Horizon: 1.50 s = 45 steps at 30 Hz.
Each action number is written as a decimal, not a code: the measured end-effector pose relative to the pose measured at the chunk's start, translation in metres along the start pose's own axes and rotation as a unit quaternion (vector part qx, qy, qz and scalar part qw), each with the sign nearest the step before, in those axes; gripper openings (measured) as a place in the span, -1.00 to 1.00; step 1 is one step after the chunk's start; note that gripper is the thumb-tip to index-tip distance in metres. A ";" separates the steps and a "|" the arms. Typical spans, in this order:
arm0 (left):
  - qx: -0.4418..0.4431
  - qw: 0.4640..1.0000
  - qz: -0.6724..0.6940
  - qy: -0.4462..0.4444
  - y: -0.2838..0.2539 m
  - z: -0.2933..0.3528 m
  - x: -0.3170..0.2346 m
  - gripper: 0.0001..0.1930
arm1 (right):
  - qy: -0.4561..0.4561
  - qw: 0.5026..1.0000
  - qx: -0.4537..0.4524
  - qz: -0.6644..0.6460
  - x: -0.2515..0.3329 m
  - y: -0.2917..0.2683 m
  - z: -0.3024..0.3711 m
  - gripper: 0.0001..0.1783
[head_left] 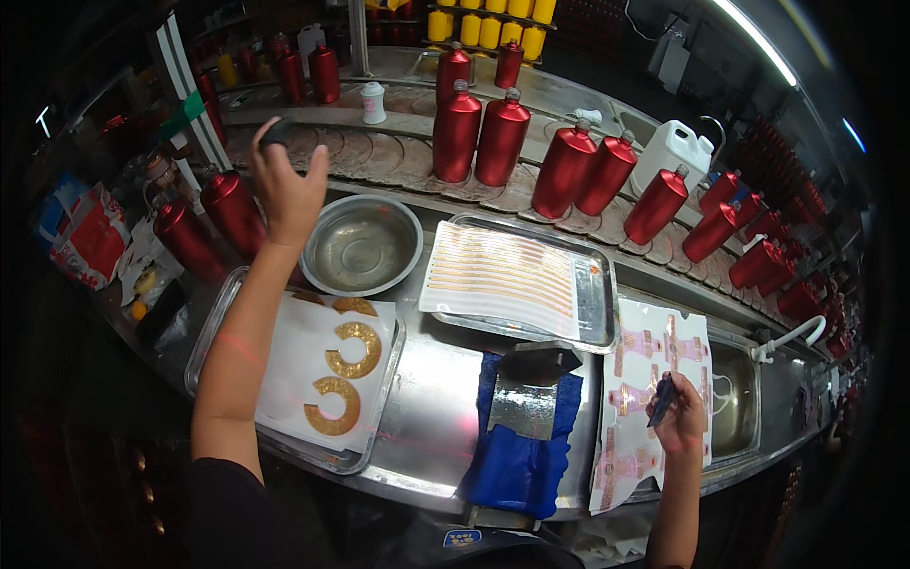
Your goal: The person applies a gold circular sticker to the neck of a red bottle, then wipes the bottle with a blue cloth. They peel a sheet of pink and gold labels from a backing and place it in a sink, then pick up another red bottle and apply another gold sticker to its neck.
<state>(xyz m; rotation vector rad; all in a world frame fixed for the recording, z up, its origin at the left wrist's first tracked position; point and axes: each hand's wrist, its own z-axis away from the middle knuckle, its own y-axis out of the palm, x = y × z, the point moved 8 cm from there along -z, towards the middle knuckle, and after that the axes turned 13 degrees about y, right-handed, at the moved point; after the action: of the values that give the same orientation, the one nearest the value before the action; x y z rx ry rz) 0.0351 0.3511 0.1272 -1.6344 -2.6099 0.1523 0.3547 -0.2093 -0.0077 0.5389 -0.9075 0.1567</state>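
My left hand (287, 190) is raised beside the red bottle (233, 211) at the left, next to a round metal bowl (362, 248). Its fingers are spread, a dark band covers part of one finger, and nothing is in its grasp. Over a sheet of pink and gold decals (629, 446), my right hand (684, 427) is closed around a small black pointed piece (664, 402), whose exact kind I cannot make out. Below my left hand, a tray (391, 398) bears white sheets with gold C-shaped decals (353, 349).
Red bottles (458, 137) stand along a curved slatted conveyor (517, 197) behind the bench. A second tray (607, 303) holds a sheet of gold strips (502, 275). Blue cloth (521, 469) drapes a stand at front centre. A sink (735, 427) and white jug (671, 156) are right.
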 end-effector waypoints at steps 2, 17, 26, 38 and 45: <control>0.064 0.981 0.173 -0.055 0.064 -0.009 -0.044 -0.53 | 0.006 1.000 -0.012 -0.002 -0.006 0.002 -0.005 -0.79; 0.078 0.893 0.323 -0.304 0.332 -0.012 -0.113 -0.45 | -0.054 0.990 -0.103 -0.077 -0.026 -0.113 0.026 -0.84; 0.064 0.397 0.658 -0.637 0.205 0.039 -0.071 -0.64 | -0.055 0.996 -0.036 -0.067 -0.024 -0.076 0.016 -0.86; 0.066 0.444 0.648 -0.615 0.018 0.026 -0.080 -0.59 | 0.006 0.991 0.113 0.073 -0.028 0.064 0.049 -0.85; -0.018 0.719 0.439 -0.538 -0.085 0.022 -0.027 -0.70 | -0.008 0.997 0.078 0.027 -0.028 -0.001 0.046 -0.82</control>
<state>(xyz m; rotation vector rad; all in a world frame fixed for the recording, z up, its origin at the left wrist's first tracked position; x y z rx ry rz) -0.0314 0.2891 0.1155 -3.3754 -1.8216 1.4761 0.3056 -0.2303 -0.0071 0.6607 -0.9298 0.2747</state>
